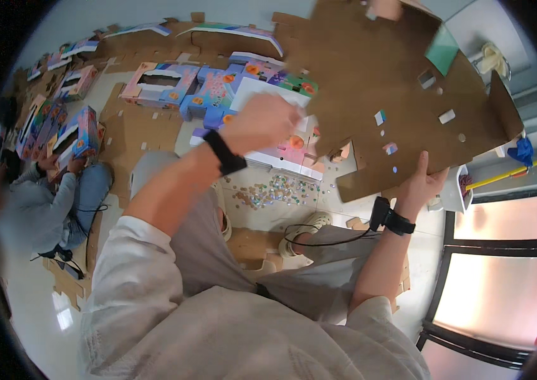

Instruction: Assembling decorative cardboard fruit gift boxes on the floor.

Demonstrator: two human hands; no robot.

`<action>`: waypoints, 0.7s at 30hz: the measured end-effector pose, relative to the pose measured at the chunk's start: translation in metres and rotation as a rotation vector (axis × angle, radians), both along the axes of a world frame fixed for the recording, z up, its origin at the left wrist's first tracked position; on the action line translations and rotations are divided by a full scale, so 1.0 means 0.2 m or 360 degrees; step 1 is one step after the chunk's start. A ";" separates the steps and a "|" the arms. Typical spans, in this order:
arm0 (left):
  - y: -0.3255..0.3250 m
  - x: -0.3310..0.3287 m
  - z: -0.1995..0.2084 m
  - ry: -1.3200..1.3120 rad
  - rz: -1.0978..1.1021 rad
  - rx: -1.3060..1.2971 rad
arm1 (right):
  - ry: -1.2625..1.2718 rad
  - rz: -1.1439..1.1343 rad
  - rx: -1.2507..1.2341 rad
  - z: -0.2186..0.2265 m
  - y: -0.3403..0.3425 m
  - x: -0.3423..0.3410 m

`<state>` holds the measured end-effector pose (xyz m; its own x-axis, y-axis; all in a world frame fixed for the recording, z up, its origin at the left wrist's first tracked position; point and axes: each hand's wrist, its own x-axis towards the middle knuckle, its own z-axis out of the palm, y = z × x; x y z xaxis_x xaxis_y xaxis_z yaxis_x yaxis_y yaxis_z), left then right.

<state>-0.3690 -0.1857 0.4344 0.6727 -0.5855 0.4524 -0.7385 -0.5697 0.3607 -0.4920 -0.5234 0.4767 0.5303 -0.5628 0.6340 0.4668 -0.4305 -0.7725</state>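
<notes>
A large brown cardboard sheet [370,82] with several punched holes is raised at the upper right, its plain side toward me. My right hand [422,185] grips its lower edge, thumb on the plain face and the other fingers behind. My left hand [268,120] is smeared by motion beside the sheet's left edge, so its fingers cannot be read. Below and behind it lies a pile of printed cardboard blanks [218,88] in blue, purple and pink with orange fruit pictures. Small punched-out bits [275,191] are scattered on the floor between my feet.
At the left a seated person [34,202] handles a printed box [77,142]. More printed boxes [159,85] and brown cardboard [142,130] line the wall. To the right are a white bin [457,193], a yellow pole [534,163] and dark-framed frosted panels [503,297].
</notes>
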 end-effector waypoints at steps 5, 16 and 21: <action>-0.22 -0.32 0.02 -0.0136 -0.0852 0.0286 | 0.0277 -0.0025 -0.0427 -0.13 0.21 0.19; -0.25 -0.42 0.04 -0.0231 -0.1048 -0.0061 | 0.1191 0.1027 -0.1217 -1.49 0.56 0.30; -0.25 -0.39 0.04 -0.0245 -0.0969 -0.0058 | 0.1467 0.1295 -0.1412 -2.10 0.50 0.39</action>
<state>-0.4463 -0.2349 0.4431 0.1491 -0.8255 0.5443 -0.9716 -0.0202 0.2356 -0.4146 -0.4229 0.0561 0.8881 0.4445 -0.1169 0.3125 -0.7705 -0.5557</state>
